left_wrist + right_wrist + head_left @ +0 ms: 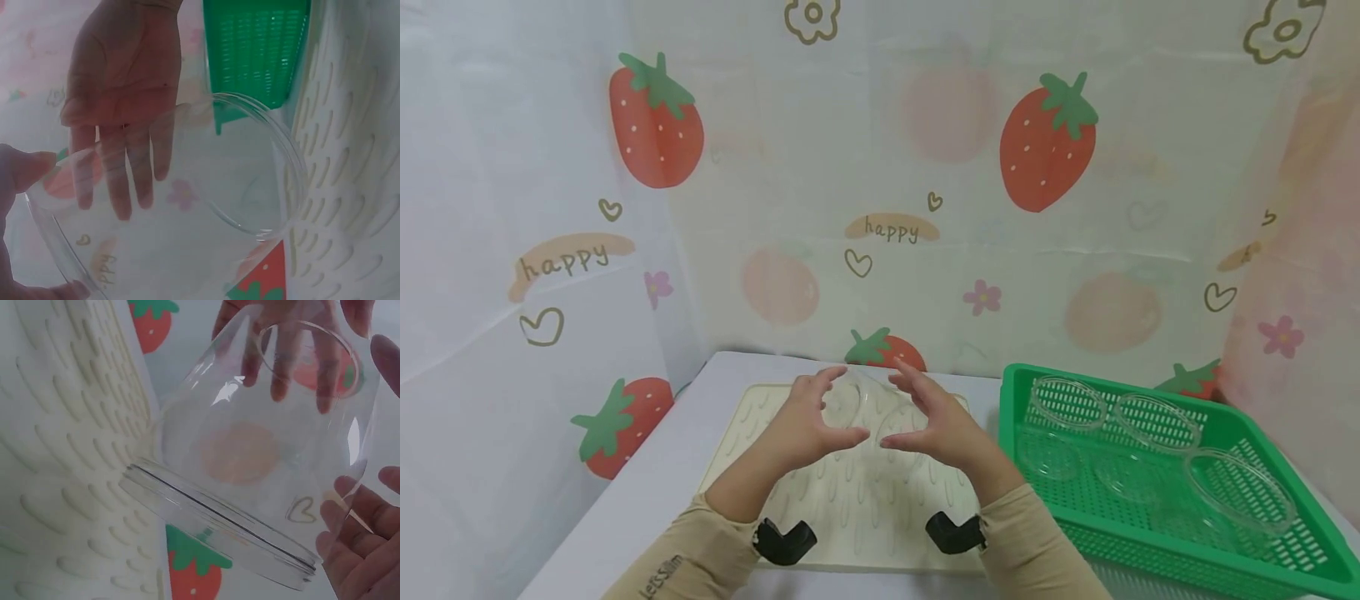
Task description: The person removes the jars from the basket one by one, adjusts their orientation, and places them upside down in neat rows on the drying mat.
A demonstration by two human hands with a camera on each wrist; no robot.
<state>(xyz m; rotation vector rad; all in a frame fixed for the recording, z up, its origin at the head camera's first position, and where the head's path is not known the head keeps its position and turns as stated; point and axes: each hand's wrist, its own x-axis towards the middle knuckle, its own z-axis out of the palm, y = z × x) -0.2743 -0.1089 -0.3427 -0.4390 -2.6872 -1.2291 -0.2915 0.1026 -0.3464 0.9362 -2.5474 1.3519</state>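
A clear round bowl (868, 402) lies between both hands above the cream mat; its outline is faint in the head view. Around its left side curve the thumb and fingers of the left hand (805, 423). The right hand (936, 423) curves round the opposite side, thumb tips close together. In the right wrist view the bowl (244, 450) is tilted, with a thick ridged rim at one end and a smaller ring at the other. Through the bowl (206, 206) in the left wrist view, the right hand's fingers show. Whether the bowl touches the mat I cannot tell.
Under the hands a cream mat (820, 517) with raised drop-shaped ridges lies on the white table (625, 517). To the right stands a green plastic basket (1120, 533) holding three similar clear bowls (1236, 492). Strawberry-printed cloth (880, 292) hangs behind and at the sides.
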